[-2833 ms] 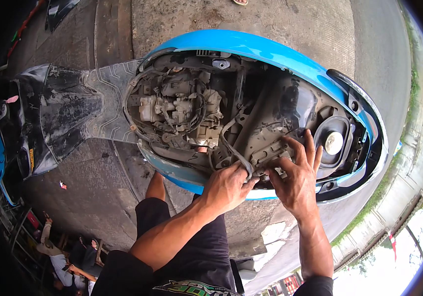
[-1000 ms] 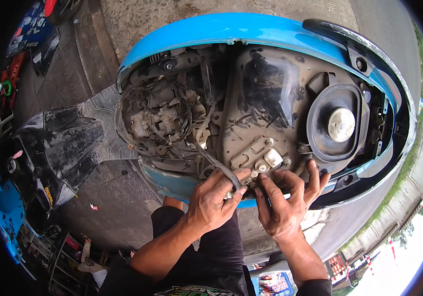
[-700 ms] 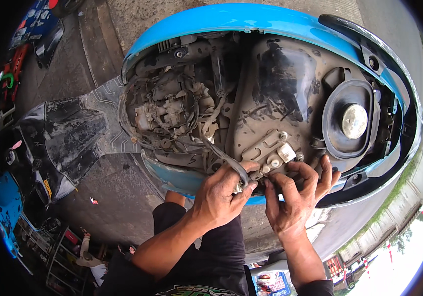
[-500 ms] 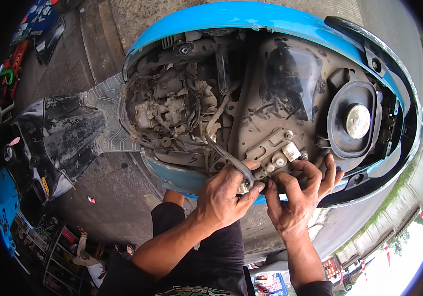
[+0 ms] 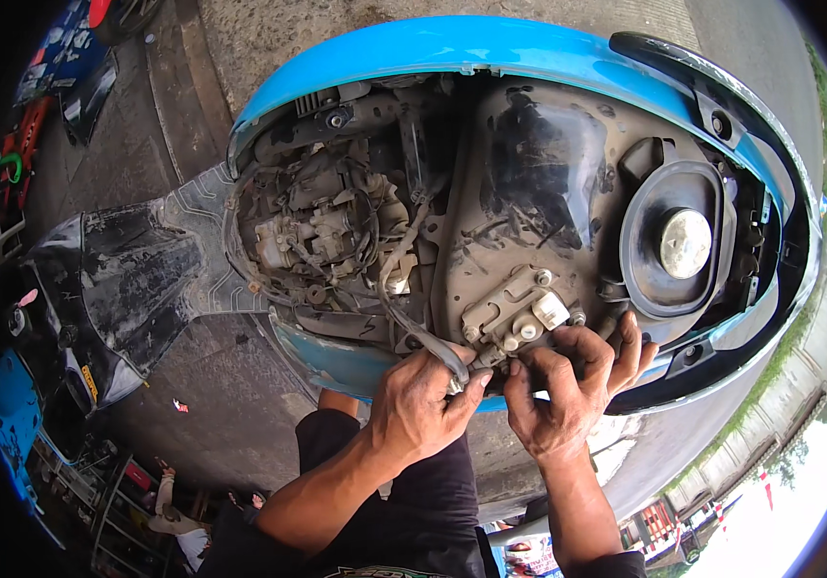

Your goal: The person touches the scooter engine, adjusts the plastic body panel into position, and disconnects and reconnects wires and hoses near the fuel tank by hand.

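A scooter with a blue body panel (image 5: 491, 43) lies before me, its seat off and its dusty fuel tank (image 5: 500, 241) exposed. My left hand (image 5: 425, 400) is closed around the end of a dark sheathed wiring harness (image 5: 418, 332) that runs from the engine bay. Beside it, my right hand (image 5: 568, 395) bends over the near edge of the tank, thumb and index finger pinched together. Whatever those fingers hold is hidden. Just beyond them, a pale metal bracket (image 5: 495, 303) and a white plug-like fitting (image 5: 550, 310) sit on the tank.
A round metal fuel cap (image 5: 685, 244) sits inside a black rubber ring at the right. Engine parts (image 5: 307, 226) fill the open bay at the left. The black footboard (image 5: 134, 260) stretches further left. Another person (image 5: 177, 520) is at the lower left, near a metal rack.
The scooter and my hands appear slightly further left and lower in the picture. My thumbs are a little wider apart; the left hand still grips the harness.
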A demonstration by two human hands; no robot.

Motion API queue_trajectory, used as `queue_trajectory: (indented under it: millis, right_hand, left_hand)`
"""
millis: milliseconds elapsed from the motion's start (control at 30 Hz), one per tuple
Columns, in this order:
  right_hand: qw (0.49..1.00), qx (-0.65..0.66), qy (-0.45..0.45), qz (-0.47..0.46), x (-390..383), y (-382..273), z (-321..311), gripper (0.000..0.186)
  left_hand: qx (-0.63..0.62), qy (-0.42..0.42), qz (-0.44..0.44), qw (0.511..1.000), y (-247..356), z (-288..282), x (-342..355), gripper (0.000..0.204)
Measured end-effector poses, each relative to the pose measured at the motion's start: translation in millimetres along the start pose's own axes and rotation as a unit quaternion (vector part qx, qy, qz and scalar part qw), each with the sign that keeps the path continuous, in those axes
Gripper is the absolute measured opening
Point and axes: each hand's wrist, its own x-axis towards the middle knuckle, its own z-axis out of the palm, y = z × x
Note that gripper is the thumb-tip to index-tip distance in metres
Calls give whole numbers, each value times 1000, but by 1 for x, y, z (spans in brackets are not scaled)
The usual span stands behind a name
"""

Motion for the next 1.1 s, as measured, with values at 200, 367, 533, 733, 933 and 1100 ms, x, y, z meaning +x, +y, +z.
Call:
queue_trajectory:
  millis: [200, 367, 533, 733, 933, 1100]
  right_hand:
    - [1000, 1, 17, -2, 1, 0, 4, 15]
    - [1000, 2, 27, -11, -1, 4, 7, 14]
    - [999, 1, 41, -14, 1, 2, 7, 14]
    - [997, -9, 70, -27, -2, 4, 16, 12]
    - [997, -13, 74, -24, -2, 4, 18, 12]
    - [996, -26, 80, -25, -3, 4, 19, 12]
  left_hand:
    - [-47, -43, -4, 998, -2, -7, 2, 22]
    - [-33, -52, -19, 998, -8, -18, -6, 21]
    - [-40, -54, -6, 998, -10, -25, -6, 20]
    - [-28, -21, 10, 999, -10, -15, -8, 19]
    - [-14, -17, -3, 1000, -11, -8, -9, 24]
    - [-1, -11, 3, 1000, -9, -3, -7, 28]
